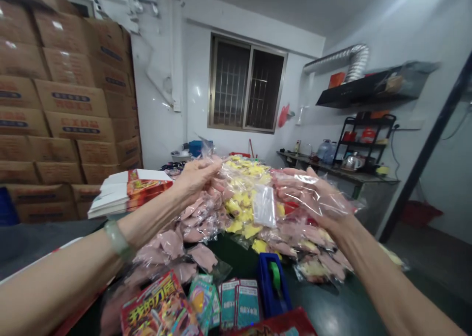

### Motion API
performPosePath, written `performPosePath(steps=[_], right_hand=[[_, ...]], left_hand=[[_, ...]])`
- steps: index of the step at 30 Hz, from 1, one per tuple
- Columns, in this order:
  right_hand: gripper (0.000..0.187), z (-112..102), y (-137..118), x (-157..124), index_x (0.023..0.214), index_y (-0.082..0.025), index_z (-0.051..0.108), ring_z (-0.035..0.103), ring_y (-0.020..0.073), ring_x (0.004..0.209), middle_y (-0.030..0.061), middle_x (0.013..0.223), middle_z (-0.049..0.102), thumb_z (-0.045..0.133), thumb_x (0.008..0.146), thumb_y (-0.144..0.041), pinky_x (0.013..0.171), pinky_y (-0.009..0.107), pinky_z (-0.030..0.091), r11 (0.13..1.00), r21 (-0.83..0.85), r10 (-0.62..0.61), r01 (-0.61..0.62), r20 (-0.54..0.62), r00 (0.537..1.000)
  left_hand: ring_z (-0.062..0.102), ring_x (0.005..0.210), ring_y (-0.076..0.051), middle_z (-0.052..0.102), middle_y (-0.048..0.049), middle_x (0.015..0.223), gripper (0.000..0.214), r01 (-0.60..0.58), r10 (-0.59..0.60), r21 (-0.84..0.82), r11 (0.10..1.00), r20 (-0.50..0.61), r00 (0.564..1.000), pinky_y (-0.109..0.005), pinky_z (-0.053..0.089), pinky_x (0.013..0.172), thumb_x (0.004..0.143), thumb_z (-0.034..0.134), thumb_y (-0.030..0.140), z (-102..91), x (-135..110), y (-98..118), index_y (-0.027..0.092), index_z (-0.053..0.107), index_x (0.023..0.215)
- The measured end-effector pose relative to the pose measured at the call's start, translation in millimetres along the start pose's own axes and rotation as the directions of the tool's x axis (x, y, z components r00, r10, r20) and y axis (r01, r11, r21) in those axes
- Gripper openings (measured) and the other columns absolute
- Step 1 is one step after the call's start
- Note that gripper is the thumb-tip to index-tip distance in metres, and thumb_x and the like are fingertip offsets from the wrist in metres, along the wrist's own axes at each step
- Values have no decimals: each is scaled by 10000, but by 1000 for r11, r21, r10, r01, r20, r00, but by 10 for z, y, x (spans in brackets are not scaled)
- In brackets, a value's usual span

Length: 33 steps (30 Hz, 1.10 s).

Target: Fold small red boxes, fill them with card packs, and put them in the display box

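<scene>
My left hand (pixel 197 178) is raised over the table with its fingers pinched on the top edge of a clear plastic bag (pixel 258 198). My right hand (pixel 317 193) holds the other side of the same bag, its fingers showing through the film. A small white packet (pixel 264 205) hangs inside the bag between my hands. Below them lies a heap of clear packets with pink pieces (pixel 191 228) and yellow pieces (pixel 243 178). A green bangle (pixel 117 238) sits on my left wrist.
A blue tape dispenser (pixel 273 282), teal packets (pixel 239 301) and a red printed pack (pixel 158 309) lie at the near edge of the dark table (pixel 332 311). Flat white and red boxes (pixel 129 191) are stacked at left. Cardboard cartons (pixel 66 105) line the left wall; a counter (pixel 332 168) stands at right.
</scene>
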State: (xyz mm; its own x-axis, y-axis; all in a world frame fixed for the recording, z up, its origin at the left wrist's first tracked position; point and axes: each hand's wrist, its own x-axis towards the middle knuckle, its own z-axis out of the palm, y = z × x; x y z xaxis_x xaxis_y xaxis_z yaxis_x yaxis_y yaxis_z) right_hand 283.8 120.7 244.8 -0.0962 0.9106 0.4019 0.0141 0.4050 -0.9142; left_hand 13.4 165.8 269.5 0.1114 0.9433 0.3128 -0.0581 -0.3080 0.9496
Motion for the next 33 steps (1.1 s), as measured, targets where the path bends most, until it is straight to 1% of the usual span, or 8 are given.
performPosePath(steps=[4, 8, 11, 14, 20, 25, 29, 33], right_hand=[[729, -23, -356, -190, 1125, -216, 596, 638, 296, 981, 137, 1132, 647, 437, 691, -779, 835, 459, 502, 994, -80, 81, -68, 165, 983], [701, 410, -868, -462, 1164, -258, 580, 601, 290, 1054, 104, 1178, 623, 728, 572, -602, 838, 445, 506, 977, -184, -80, 108, 155, 985], [453, 872, -1190, -655, 1048, -221, 627, 654, 196, 786, 53, 895, 695, 762, 652, -393, 686, 352, 537, 922, -263, -290, 285, 22, 957], [123, 1159, -1386, -812, 796, -181, 662, 564, 95, 532, -18, 590, 609, 643, 796, -303, 544, 245, 497, 861, -291, -448, 418, -43, 893], [164, 1253, -1615, -1142, 690, -175, 632, 539, 73, 530, -20, 588, 575, 594, 827, -255, 512, 200, 465, 881, -237, -436, 409, -74, 897], [140, 1394, -1780, -1550, 677, -169, 585, 598, 128, 735, 25, 804, 619, 594, 804, -228, 613, 253, 504, 934, 81, -342, 349, -86, 936], [66, 1528, -1837, -1971, 721, -182, 604, 631, 155, 763, 50, 993, 643, 626, 745, -240, 644, 300, 527, 933, 229, -273, 278, -56, 960], [491, 1570, -1732, -2287, 1058, -295, 594, 629, 178, 859, 28, 1168, 599, 767, 600, -326, 710, 327, 527, 931, 252, -281, 265, 32, 959]], left_hand=[[402, 265, -66, 460, 21, 307, 304, -91, 85, 139, 986, 47, 995, -181, 233, 307, 732, 674, 367, -56, -186, 310, 145, 573, 550], [384, 291, -46, 524, 7, 393, 309, -322, 266, 396, 860, 191, 945, -195, 230, 317, 726, 671, 345, 47, -549, 720, 139, 602, 505], [349, 326, -32, 445, 37, 383, 314, -433, 321, 405, 805, 317, 892, -192, 190, 335, 690, 699, 280, 137, -832, 1013, 141, 560, 446], [355, 355, -33, 436, 44, 409, 231, -442, 248, 378, 813, 462, 852, -186, 197, 348, 631, 739, 244, 99, -1073, 1247, 136, 602, 480], [540, 487, -84, 527, 23, 500, 259, -492, 284, 331, 805, 512, 811, -176, 364, 434, 602, 762, 229, -192, -1517, 1568, 132, 566, 463], [636, 579, -128, 650, -11, 646, 260, -376, 344, -51, 925, 529, 776, -222, 480, 508, 689, 709, 247, -291, -1959, 1707, 145, 513, 550], [533, 405, -60, 617, 30, 572, 272, -192, 265, -185, 964, 587, 765, -154, 352, 371, 669, 719, 190, -315, -2282, 1595, 161, 465, 577], [419, 356, -24, 497, 78, 452, 304, -54, 150, -170, 984, 627, 764, -139, 269, 354, 672, 713, 171, -259, -2541, 1257, 169, 425, 575]])
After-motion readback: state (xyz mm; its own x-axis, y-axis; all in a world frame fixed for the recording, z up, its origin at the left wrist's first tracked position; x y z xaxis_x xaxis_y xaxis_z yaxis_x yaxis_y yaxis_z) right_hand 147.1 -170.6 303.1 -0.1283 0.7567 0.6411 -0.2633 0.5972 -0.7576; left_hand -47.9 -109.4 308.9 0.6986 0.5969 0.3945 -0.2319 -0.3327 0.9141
